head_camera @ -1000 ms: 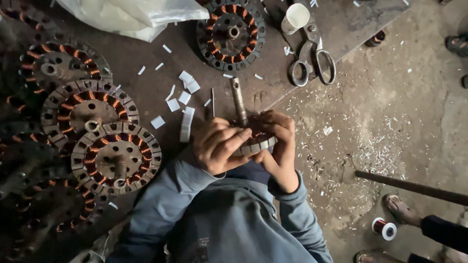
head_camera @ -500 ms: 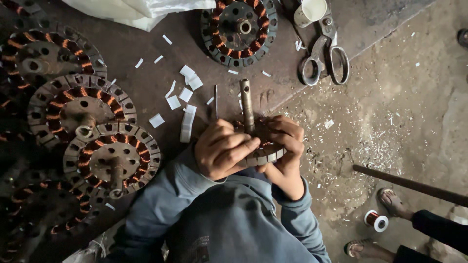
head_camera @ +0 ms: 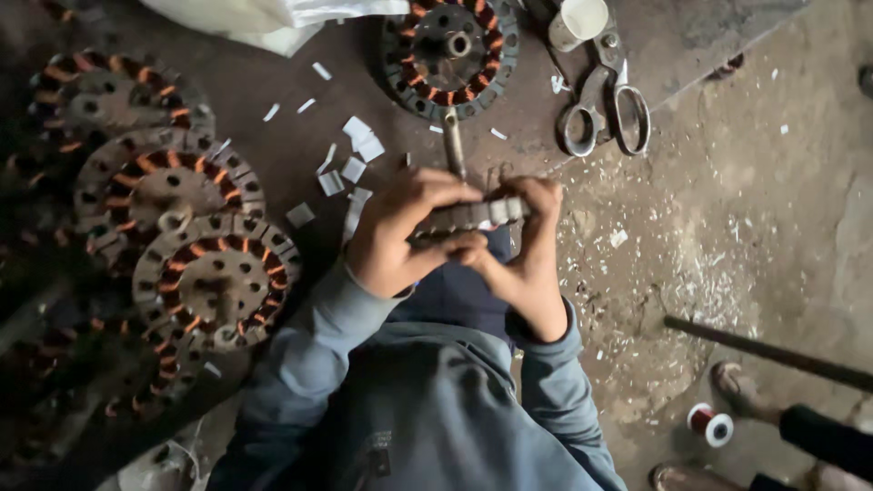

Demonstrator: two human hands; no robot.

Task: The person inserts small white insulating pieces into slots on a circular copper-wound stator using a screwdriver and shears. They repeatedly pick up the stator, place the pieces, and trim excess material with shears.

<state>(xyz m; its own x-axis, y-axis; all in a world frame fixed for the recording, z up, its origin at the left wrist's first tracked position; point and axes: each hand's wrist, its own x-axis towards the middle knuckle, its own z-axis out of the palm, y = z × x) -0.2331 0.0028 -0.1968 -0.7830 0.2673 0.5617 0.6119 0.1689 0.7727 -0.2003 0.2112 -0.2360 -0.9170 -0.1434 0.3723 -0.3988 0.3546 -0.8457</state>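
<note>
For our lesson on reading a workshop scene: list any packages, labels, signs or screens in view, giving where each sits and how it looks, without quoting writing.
White plastic bag: top edge, left of centre, crumpled, bulging.
White cup-like container: top, right of the wound stator, beside the scissors, cylindrical.
Wire spool: bottom right floor, white flanges, red core.
No labels, signs or screens show.
</note>
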